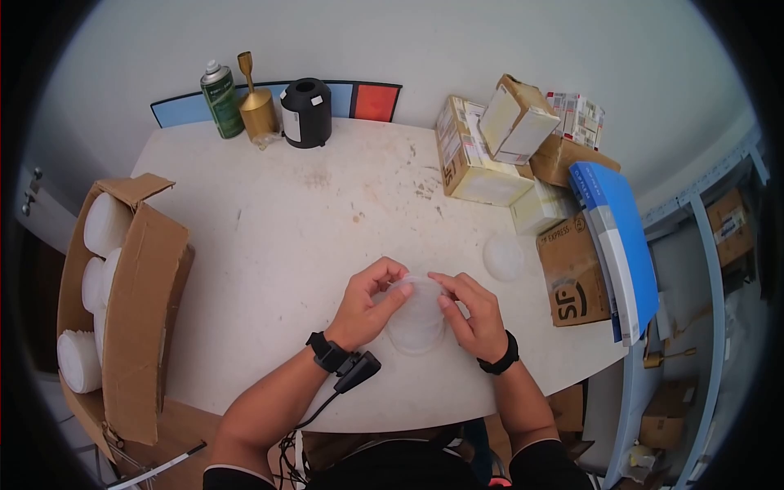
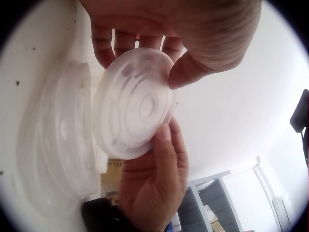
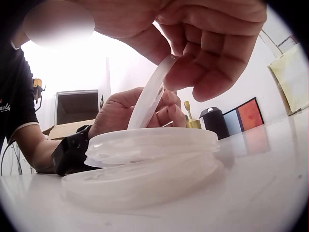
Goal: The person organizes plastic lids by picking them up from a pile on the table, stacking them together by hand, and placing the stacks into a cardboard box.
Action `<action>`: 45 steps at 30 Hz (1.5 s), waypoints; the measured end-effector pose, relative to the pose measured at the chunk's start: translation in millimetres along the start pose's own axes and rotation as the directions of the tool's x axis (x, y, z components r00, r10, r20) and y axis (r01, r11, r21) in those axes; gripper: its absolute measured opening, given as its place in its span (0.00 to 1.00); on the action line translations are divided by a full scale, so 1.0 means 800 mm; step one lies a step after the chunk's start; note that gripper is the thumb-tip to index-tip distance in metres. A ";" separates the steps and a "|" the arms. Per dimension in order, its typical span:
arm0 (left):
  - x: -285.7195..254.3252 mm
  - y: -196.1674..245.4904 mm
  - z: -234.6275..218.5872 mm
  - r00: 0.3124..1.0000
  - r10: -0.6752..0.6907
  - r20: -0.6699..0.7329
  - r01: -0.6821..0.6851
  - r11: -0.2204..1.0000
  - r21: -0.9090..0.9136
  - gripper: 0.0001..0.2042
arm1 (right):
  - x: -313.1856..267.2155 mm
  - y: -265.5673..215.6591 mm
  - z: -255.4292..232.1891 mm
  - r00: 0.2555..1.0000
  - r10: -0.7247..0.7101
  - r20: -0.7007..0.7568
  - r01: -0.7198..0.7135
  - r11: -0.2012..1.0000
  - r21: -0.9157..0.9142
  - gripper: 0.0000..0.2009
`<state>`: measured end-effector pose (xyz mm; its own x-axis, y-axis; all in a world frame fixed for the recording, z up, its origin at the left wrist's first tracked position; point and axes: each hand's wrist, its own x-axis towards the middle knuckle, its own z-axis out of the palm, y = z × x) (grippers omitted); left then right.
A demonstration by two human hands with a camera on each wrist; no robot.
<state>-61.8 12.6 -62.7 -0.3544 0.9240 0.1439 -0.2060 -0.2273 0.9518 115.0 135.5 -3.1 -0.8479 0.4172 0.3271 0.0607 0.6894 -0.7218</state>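
A translucent round plastic lid (image 2: 137, 104) with ringed ridges is held tilted up on edge between both hands. My left hand (image 1: 365, 304) grips one side, its thumb on the near face and fingers behind. On the opposite side, my right hand (image 1: 475, 317) pinches the rim between thumb and fingers, as the right wrist view shows at the upper edge of the lid (image 3: 147, 96). Just below lies a small uneven stack of similar lids (image 3: 152, 145) on the white table. Another clear round lid (image 1: 504, 257) lies to the right of the right hand.
An open cardboard box (image 1: 151, 318) with white round lids or tubs stands at left. Small cartons (image 1: 486, 175), an SF box (image 1: 573, 269) and a blue binder (image 1: 625, 245) crowd the right. A spray can (image 1: 221, 102), brass piece (image 1: 259, 114) and black canister (image 1: 306, 114) stand at the back.
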 end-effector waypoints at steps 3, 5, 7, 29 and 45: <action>-0.002 0.006 0.006 0.999 -0.012 -0.047 0.011 1.000 -0.021 0.07 | -0.006 0.000 0.004 0.998 0.055 0.000 -0.055 0.997 0.049 0.19; -0.001 0.011 0.006 0.998 -0.015 -0.067 0.013 0.999 -0.029 0.07 | -0.005 0.001 0.004 0.997 0.072 0.011 -0.073 0.995 0.065 0.19; -0.001 0.011 0.006 0.997 -0.025 -0.069 0.023 0.999 -0.028 0.08 | -0.006 0.001 0.003 0.997 0.074 0.035 -0.077 0.995 0.066 0.19; 0.009 0.000 -0.011 0.853 0.034 -0.520 -0.089 0.993 -0.082 0.08 | 0.001 -0.010 0.000 0.937 -0.046 0.345 0.164 0.933 -0.321 0.45; 0.012 -0.003 -0.011 0.858 0.033 -0.513 -0.083 0.994 -0.075 0.08 | 0.003 -0.008 -0.004 0.969 -0.024 0.245 0.093 0.957 -0.275 0.43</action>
<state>-72.8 18.9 -65.8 -0.7786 0.6273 0.0163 -0.2434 -0.3258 0.9136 114.6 134.3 4.2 -0.9524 0.2426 0.1845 0.1241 0.8616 -0.4922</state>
